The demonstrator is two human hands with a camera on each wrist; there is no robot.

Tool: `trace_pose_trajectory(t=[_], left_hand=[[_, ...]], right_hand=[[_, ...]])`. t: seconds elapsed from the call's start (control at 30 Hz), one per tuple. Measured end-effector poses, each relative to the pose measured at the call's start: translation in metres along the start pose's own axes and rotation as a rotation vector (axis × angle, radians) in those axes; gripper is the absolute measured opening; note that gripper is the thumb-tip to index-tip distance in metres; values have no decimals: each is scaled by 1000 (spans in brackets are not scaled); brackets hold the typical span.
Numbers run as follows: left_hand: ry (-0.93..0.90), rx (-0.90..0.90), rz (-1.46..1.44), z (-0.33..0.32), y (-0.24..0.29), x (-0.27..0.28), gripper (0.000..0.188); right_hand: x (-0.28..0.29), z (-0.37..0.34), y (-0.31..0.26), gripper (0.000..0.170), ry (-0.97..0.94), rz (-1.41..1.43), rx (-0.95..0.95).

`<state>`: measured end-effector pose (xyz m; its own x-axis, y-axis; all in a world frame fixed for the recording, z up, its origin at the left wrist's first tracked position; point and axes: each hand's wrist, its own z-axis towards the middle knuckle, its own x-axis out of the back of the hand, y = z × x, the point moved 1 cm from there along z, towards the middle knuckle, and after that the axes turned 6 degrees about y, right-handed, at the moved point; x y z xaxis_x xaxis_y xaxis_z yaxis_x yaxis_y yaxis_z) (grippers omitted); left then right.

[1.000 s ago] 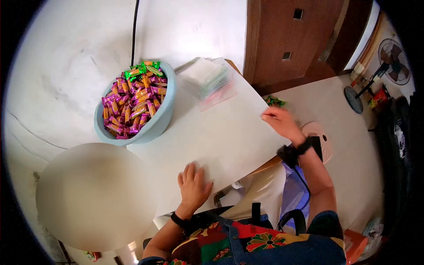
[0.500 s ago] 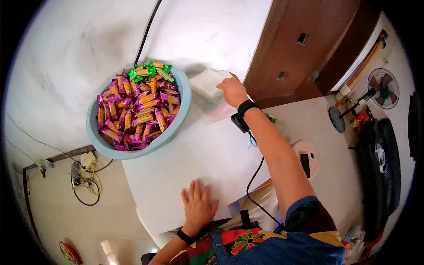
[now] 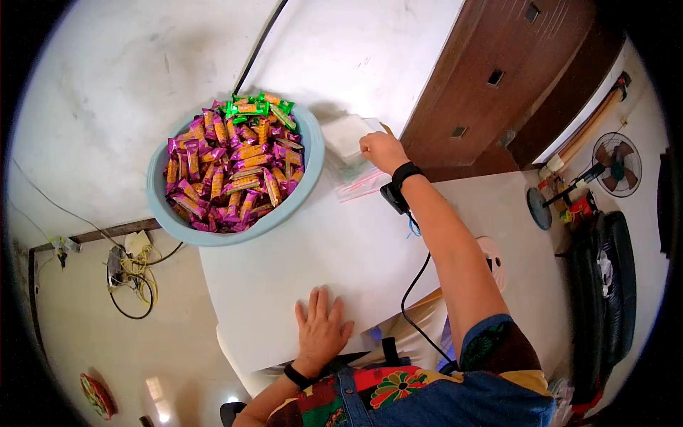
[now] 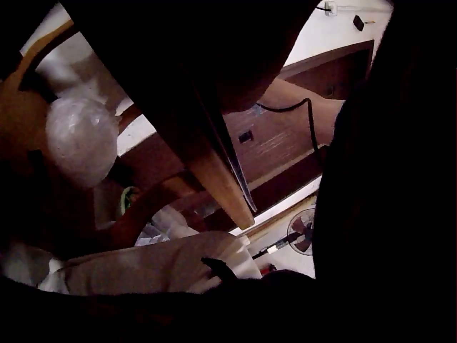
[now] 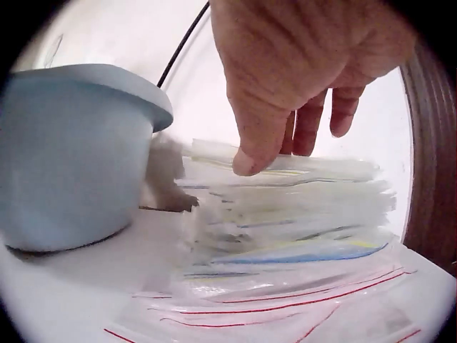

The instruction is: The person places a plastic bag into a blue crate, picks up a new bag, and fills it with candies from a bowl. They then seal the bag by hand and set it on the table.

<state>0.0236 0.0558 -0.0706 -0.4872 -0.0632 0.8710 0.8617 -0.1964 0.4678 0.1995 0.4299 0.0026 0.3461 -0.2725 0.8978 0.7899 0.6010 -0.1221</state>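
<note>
My left hand (image 3: pixel 321 334) rests palm down with fingers spread on the white tabletop (image 3: pixel 284 263), near its front edge. At the table's far right corner, my right hand (image 3: pixel 384 151) is over a pile of clear plastic bags (image 3: pixel 353 183). The right wrist view has this hand (image 5: pixel 307 71) pinching the upper edge of a bag in the stack (image 5: pixel 285 243), thumb in front and fingers behind. Red and blue lines cross the bags. Left of them stands a light blue tub (image 3: pixel 315 153), heaped with purple-wrapped snacks (image 3: pixel 249 160) and several green-wrapped ones (image 3: pixel 249 109) on top.
A black cable (image 3: pixel 415 288) hangs by my right forearm. Behind the table are a white wall (image 3: pixel 171 57) and brown door (image 3: pixel 469 99). A fan (image 3: pixel 617 165) and black sofa (image 3: pixel 619 274) are at right; tangled wires (image 3: pixel 142 267) lie on the floor at left.
My right hand has gone from the table's right side to the bags at the far corner and now pinches one. The left hand stays on the table. The head view has shifted.
</note>
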Motion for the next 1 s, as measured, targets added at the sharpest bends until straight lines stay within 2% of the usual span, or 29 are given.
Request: trace_pose_trajectory(t=[0.17, 0.27, 0.37, 0.47, 0.57, 0.67, 0.73, 0.77, 0.87, 0.9, 0.97, 1.0], left_hand=[[23, 0, -6, -1, -2, -3, 57], [32, 0, -1, -2, -2, -3, 57], [44, 3, -1, -2, -2, -4, 56], [50, 7, 9, -2, 0, -3, 55], [58, 5, 15, -2, 0, -4, 55], [60, -2, 34, -2, 1, -5, 56], [66, -7, 46, -2, 1, -4, 56], [70, -11, 48, -2, 1, -4, 56], [74, -29, 50, -1, 4, -6, 56], [76, -18, 59, -3, 2, -6, 55], [75, -19, 63, -4, 2, -7, 54], [76, -19, 69, -4, 1, -8, 54]], right_hand=[[-3, 2, -1, 6, 14, 21, -11], [-5, 3, -4, 6, 113, 110, -55], [-3, 1, -5, 4, 174, 96, 123], [4, -1, -8, 7, 62, 64, 142], [9, -8, -12, 10, 31, 158, 79], [3, -13, -4, 10, 147, 59, 149], [22, -19, -10, 12, 169, 65, 53], [35, -23, -14, 12, 179, 68, 2], [66, -54, -36, 11, 354, 57, 41], [72, -68, -47, 8, 467, 129, 103], [75, -104, -63, 7, 492, 104, 176], [70, -123, -67, 8, 383, 57, 153]])
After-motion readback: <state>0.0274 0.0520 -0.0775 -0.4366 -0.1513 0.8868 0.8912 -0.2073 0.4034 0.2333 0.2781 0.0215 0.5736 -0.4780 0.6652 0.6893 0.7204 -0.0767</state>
